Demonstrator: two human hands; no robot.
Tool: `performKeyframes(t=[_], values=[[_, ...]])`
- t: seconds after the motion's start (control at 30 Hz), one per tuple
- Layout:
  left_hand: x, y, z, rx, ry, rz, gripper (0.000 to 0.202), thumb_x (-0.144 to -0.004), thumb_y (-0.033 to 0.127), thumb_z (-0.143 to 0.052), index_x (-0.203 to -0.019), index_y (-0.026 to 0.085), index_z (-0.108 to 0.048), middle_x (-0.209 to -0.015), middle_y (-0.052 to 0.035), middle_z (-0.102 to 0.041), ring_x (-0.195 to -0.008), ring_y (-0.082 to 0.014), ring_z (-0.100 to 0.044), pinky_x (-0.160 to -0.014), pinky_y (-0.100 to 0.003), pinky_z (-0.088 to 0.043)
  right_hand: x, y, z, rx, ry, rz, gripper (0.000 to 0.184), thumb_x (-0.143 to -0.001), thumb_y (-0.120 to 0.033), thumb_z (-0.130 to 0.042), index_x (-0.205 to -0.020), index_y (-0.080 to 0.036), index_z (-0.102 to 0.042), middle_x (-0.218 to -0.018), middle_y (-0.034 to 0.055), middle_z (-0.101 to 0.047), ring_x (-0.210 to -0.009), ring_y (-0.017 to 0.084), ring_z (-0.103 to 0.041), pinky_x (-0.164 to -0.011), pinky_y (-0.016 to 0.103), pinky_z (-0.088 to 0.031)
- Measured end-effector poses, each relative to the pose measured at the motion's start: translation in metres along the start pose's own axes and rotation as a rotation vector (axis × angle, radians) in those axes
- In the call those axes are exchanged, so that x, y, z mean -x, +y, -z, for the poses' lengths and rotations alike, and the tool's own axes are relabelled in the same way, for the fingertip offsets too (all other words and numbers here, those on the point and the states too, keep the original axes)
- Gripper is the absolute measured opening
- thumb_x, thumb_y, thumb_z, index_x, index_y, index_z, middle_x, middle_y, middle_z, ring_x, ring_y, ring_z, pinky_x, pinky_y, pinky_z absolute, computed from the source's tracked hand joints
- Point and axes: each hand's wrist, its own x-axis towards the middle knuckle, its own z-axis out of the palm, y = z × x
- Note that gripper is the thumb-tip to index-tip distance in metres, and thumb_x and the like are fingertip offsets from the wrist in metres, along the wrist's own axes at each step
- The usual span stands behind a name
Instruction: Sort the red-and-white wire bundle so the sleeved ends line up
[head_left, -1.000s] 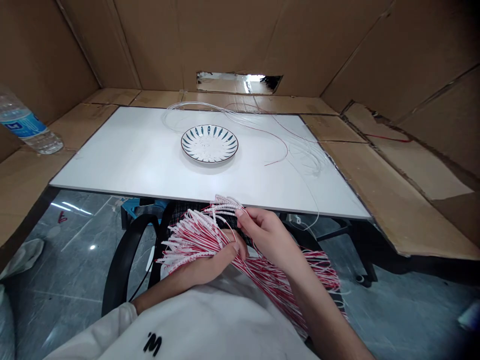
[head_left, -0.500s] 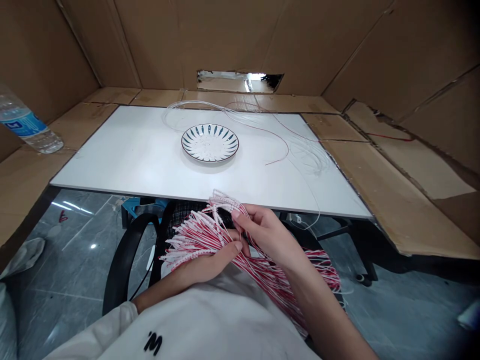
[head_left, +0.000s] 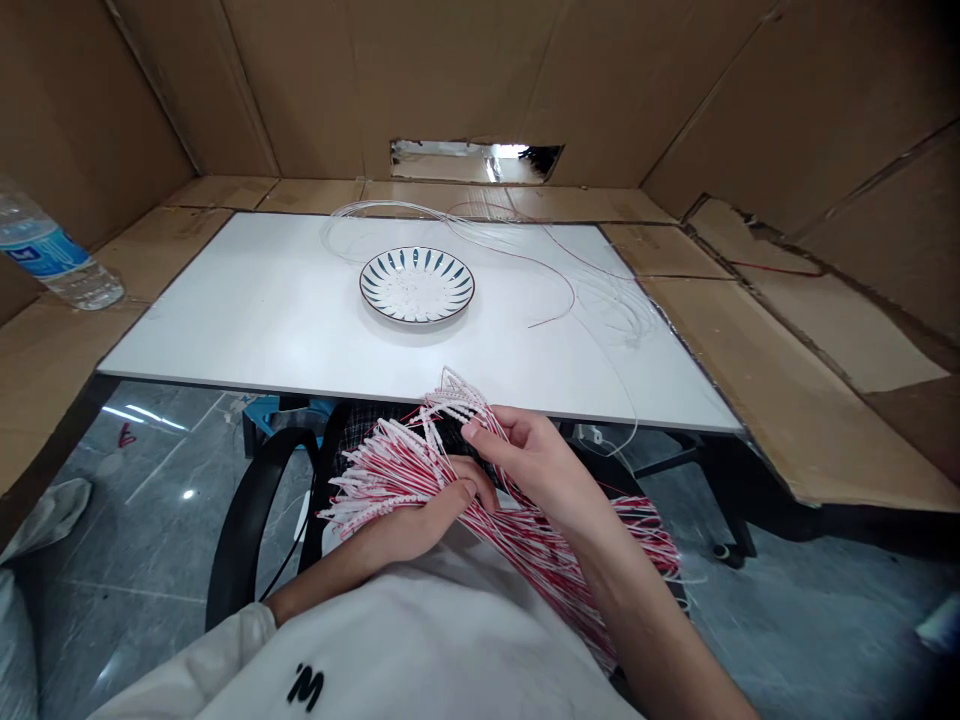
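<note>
Plate [head_left: 417, 285], strands [head_left: 574, 299] on white tabletop [head_left: 262, 300]

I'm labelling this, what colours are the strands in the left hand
Red and white strands, clearest in the head view.

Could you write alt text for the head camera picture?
A person's left hand holds a thick bundle of red and white strands; the right hand pinches a smaller bunch. Beyond, a patterned plate sits on a white table.
</note>
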Motion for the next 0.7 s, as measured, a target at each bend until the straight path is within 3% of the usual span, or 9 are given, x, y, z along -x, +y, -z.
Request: performKeyframes(t=[0.13,0.27,0.47,0.6,0.7], values=[[0.0009,0.0026,0.0002,-0.051,-0.002,0.037,0.029,-0.085,0.022,-0.035,-0.068,0.021,-0.058,-0.078,-0.0028,-0.065,-0.083,-0.0180,-0.059,-0.088,-0.029,-0.046,0.0014,0.0008,-0.0023,0.076,-0.150,-0.051,0.039,-0.087,-0.041,-0.053,-0.056,-0.017,-0.050,-0.042,-0.0016,-0.047,-0.042,0.009,-0.041,-0.048,0.022,-0.034],[0.0012,0.0047,-0.0001,-0.084,-0.021,0.091,0.029,-0.084,0.025,-0.036,-0.070,0.022,-0.062,-0.085,-0.0016,-0.068,-0.087,-0.0179,-0.059,-0.093,-0.027,-0.044,0.0003,0.0003,-0.0044,0.117,-0.179,-0.075,0.045,-0.085,-0.040,-0.055,-0.048,-0.017,-0.045,-0.039,-0.0015,-0.047,-0.036,0.009,-0.042,-0.043,0.021,-0.032],[0.0016,-0.0006,-0.0001,-0.064,-0.067,0.102,0.031,-0.086,0.027,-0.035,-0.075,0.020,-0.063,-0.090,-0.0037,-0.069,-0.093,-0.0193,-0.060,-0.096,-0.030,-0.042,-0.0011,0.0026,-0.0032,0.065,-0.205,-0.072,0.042,-0.089,-0.038,-0.051,-0.053,-0.017,-0.046,-0.039,-0.0031,-0.046,-0.035,0.007,-0.039,-0.043,0.020,-0.030],[0.0016,-0.0001,-0.0007,-0.001,-0.038,0.063,0.030,-0.088,0.028,-0.035,-0.082,0.018,-0.062,-0.096,-0.0061,-0.067,-0.096,-0.0202,-0.059,-0.095,-0.032,-0.043,0.0000,0.0017,-0.0010,-0.012,-0.148,-0.038,0.038,-0.089,-0.043,-0.052,-0.062,-0.017,-0.044,-0.037,-0.0072,-0.037,-0.035,0.006,-0.030,-0.043,0.019,-0.027],[0.0003,0.0030,-0.0011,0.021,-0.008,0.086,0.029,-0.087,0.028,-0.036,-0.081,0.017,-0.062,-0.093,-0.0072,-0.067,-0.093,-0.0205,-0.059,-0.093,-0.031,-0.043,0.0004,0.0003,0.0015,-0.039,-0.116,-0.008,0.036,-0.088,-0.046,-0.053,-0.068,-0.017,-0.048,-0.044,-0.0067,-0.041,-0.036,0.006,-0.032,-0.042,0.020,-0.026]])
